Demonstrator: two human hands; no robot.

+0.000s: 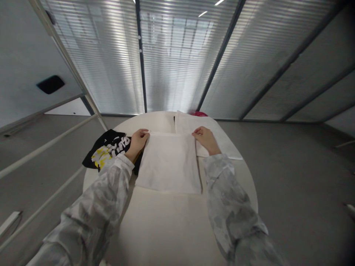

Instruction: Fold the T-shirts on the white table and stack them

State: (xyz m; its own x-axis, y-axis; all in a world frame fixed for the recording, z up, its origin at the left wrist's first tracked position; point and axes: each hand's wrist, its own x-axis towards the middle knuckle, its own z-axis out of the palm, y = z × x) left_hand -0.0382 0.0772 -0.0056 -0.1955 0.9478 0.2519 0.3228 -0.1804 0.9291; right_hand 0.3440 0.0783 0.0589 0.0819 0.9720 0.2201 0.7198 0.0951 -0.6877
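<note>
Partly, the held white cloth [169,162] hides a second white cloth [226,142].

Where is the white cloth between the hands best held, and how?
Probably pinch the white cloth by its two far corners, one hand from each side: it is spread four-cornered, and the left hand and right hand grip there.
</note>
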